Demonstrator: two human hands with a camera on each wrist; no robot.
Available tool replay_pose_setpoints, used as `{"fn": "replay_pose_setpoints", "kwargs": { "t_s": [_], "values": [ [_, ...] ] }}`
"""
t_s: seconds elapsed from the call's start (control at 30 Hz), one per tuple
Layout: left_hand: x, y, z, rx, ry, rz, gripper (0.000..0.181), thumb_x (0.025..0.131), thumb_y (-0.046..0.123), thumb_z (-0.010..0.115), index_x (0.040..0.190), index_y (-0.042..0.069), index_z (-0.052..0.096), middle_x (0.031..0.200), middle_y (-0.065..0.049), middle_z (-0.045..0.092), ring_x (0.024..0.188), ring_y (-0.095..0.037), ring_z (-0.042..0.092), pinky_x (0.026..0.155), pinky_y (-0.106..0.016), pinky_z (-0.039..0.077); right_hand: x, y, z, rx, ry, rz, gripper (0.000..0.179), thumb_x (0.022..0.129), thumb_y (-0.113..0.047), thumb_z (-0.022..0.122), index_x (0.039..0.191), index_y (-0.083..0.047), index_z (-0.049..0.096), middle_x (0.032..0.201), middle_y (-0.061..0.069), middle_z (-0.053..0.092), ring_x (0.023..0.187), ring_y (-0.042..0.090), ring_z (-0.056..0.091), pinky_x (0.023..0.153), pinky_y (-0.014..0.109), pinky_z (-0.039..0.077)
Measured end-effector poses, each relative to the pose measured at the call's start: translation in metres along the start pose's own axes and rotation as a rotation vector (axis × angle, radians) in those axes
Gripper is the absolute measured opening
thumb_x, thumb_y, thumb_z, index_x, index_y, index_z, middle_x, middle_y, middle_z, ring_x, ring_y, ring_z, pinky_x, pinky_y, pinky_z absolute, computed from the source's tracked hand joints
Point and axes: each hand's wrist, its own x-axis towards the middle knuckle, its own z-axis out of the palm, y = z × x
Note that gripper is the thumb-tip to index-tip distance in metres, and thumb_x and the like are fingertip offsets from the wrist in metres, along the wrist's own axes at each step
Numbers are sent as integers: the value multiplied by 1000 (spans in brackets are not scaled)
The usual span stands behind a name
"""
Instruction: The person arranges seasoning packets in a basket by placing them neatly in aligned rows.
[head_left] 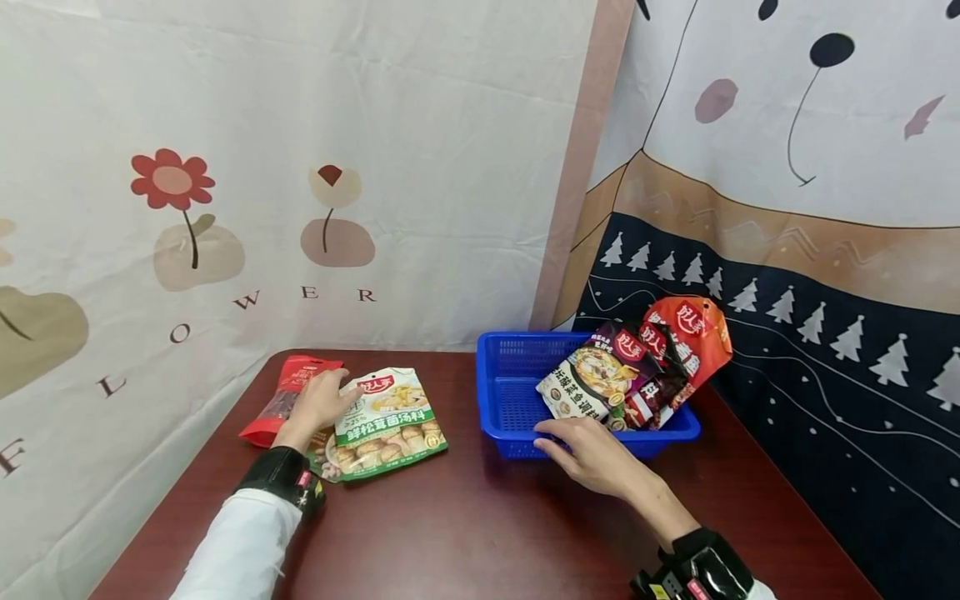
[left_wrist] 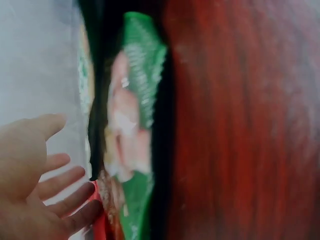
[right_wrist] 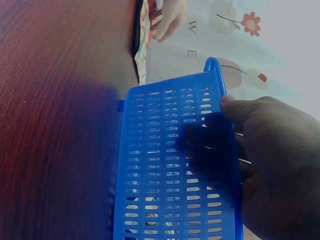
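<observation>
1. Left hand [head_left: 321, 407]: at the left of the table [head_left: 457, 533], between the red packet [head_left: 279, 404] and the white-and-green mushroom soup packet [head_left: 390, 421]. In the left wrist view its fingers were spread apart, thumb well off from them, with nothing clamped.
2. Red packet: lay at the far left of the table, to the left of the hand, partly hidden by it.
3. Mushroom soup packet: lay flat, printed side up, to the right of the left hand. A brown-and-green packet [head_left: 324, 460] showed at its near left edge, mostly covered.
4. Blue plastic basket [head_left: 507, 447]: stood at the far right of the table, walls slotted.
5. Right hand [head_left: 596, 457]: at the basket's near rim, thumb and forefinger apart. The rim side was poorly shown; whether the fingers touched it could not be told.
6. Basket contents: pickled-cabbage fish seasoning packet [head_left: 592, 382], tilted in the middle; dark red packet [head_left: 651, 402] just right of it; orange-red packet [head_left: 699, 335] at the right, its top well above the rim.
7. Backdrop: flower-print cloth [head_left: 450, 167] behind the table; tree-print cloth [head_left: 825, 400] to the right.
8. Black wrist straps [head_left: 273, 477] on both wrists; white sleeve [head_left: 236, 546] on the left arm.
</observation>
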Motion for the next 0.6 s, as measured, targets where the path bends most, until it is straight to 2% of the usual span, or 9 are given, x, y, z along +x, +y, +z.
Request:
{"fn": "replay_pose_setpoints", "kwargs": {
  "t_s": [0.1, 0.27, 0.43, 0.6],
  "values": [
    [-7, 16, -9, 2, -66, -81, 83, 106, 47, 74, 159, -12, 52, 159, -41, 56, 148, -61, 55, 120, -74, 49, 0, 0, 0, -1, 0, 4, 19, 112, -22, 71, 122, -10, 82, 113, 2, 87, 102, 14, 82, 93, 43, 68],
    [-9, 27, -13, -4, -128, -152, 98, 101, 52, 80, 164, -13, 43, 162, -42, 52, 150, -61, 53, 121, -74, 49, 1, -1, 0, 4, -13, 22, 20, 113, -23, 70, 124, -11, 82, 114, 1, 86, 103, 14, 81, 94, 43, 68],
    [-8, 26, -9, -36, -122, -189, 100, 99, 46, 85, 163, -16, 41, 162, -44, 52, 151, -61, 51, 123, -73, 47, 1, -2, -1, 8, -29, 39, 22, 113, -25, 70, 125, -12, 82, 116, 2, 86, 104, 15, 81, 96, 44, 68],
    [-9, 26, -11, -101, -85, -230, 96, 96, 38, 89, 158, -20, 45, 157, -46, 54, 147, -62, 52, 121, -73, 48, 0, -2, -1, 10, -26, 46, 22, 113, -25, 70, 125, -12, 82, 117, 2, 86, 106, 16, 82, 98, 45, 68]
  ]
}}
